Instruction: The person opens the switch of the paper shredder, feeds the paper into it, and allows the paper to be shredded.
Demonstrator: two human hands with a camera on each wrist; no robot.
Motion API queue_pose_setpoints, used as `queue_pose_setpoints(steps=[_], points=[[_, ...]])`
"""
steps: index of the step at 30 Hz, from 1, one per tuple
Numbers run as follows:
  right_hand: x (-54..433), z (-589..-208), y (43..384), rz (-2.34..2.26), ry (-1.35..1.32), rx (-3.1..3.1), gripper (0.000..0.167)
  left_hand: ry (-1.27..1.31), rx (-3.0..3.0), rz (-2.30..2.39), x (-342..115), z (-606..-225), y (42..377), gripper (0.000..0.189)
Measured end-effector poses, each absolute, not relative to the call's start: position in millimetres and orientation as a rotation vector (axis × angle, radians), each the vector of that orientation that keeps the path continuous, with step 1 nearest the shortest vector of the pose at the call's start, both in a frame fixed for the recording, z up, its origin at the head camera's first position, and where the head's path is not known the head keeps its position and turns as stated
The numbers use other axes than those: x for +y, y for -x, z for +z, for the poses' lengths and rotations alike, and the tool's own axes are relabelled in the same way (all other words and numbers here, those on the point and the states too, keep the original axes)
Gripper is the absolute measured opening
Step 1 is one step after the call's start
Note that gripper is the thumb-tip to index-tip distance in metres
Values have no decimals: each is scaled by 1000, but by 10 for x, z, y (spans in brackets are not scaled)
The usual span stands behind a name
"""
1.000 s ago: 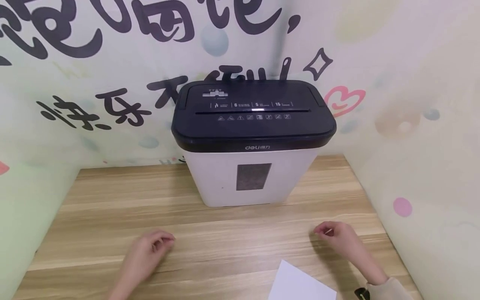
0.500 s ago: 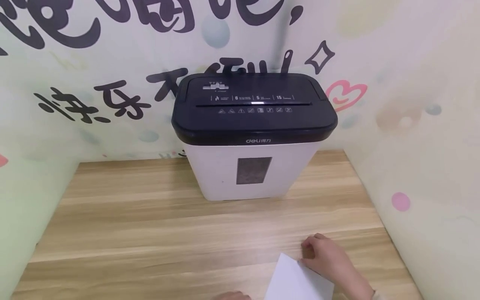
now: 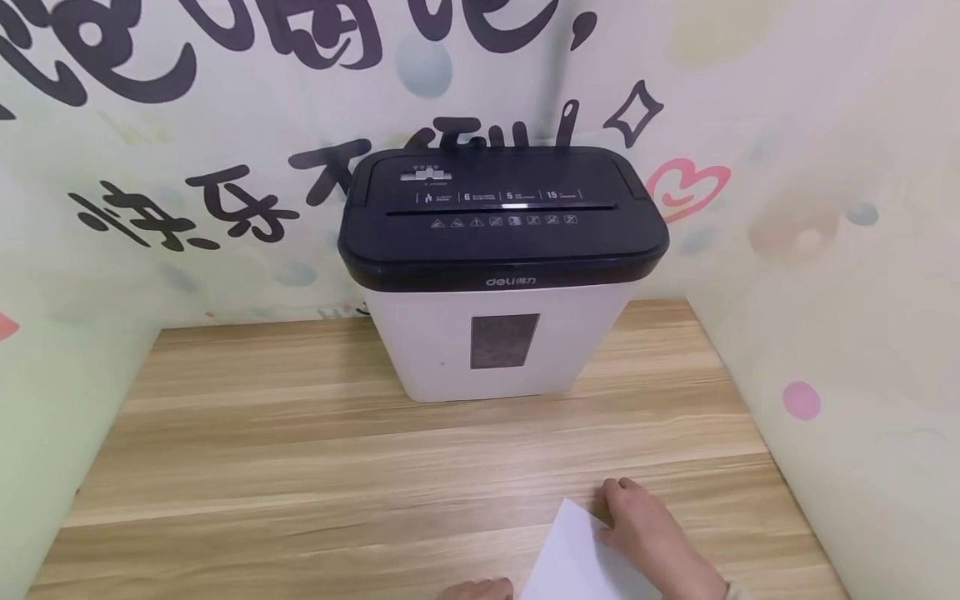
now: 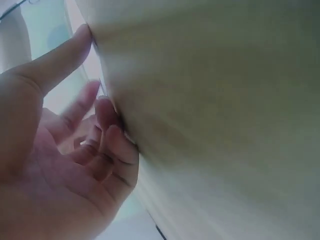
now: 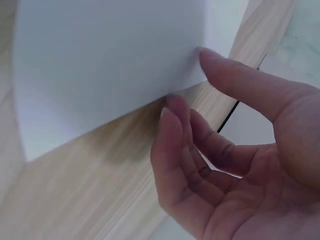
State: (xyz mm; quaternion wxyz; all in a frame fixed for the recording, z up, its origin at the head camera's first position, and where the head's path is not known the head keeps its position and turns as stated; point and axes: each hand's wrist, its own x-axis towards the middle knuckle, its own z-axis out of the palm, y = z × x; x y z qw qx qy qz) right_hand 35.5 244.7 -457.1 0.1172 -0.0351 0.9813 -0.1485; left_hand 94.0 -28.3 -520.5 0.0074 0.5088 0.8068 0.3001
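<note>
A white sheet of paper (image 3: 573, 554) lies at the front of the table, right of the middle. My right hand (image 3: 648, 537) holds its upper right edge. In the right wrist view the thumb rests on the sheet's face while the fingertips (image 5: 172, 112) meet its edge from below, and that edge is slightly raised. Just left of the sheet, my left hand (image 3: 480, 590) shows only partly at the bottom of the head view. In the left wrist view its thumb and loosely bent fingers (image 4: 117, 142) touch the tabletop; nothing is seen gripped there.
A paper shredder (image 3: 498, 250) with a black top and white bin stands at the back of the wooden table (image 3: 300, 458), against the wall. A feed slot (image 3: 498, 210) crosses its top. Printed walls (image 3: 810, 250) enclose the table at back and sides.
Both hands came from farther apart toward the sheet. The right hand reached its upper right edge and took hold; the left moved right and toward the front. The sheet shifted slightly.
</note>
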Motion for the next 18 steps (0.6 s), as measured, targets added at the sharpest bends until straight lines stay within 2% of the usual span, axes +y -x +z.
queue_pose_setpoints(steps=[4,10,15,18], points=[[2419,-4558,-342,-429,90,2837,32,-1408,2712,713,-329,-5083,-855,35],[2458,-4572,-299,-519,67,2738,22,-1158,2945,439,-412,-4949,-629,22],[2533,-4503,-210,-737,51,2743,19,-967,2666,581,-527,-4860,-455,32],[2601,-4407,-150,-835,79,2788,18,-880,2533,850,-579,-4844,-380,24]])
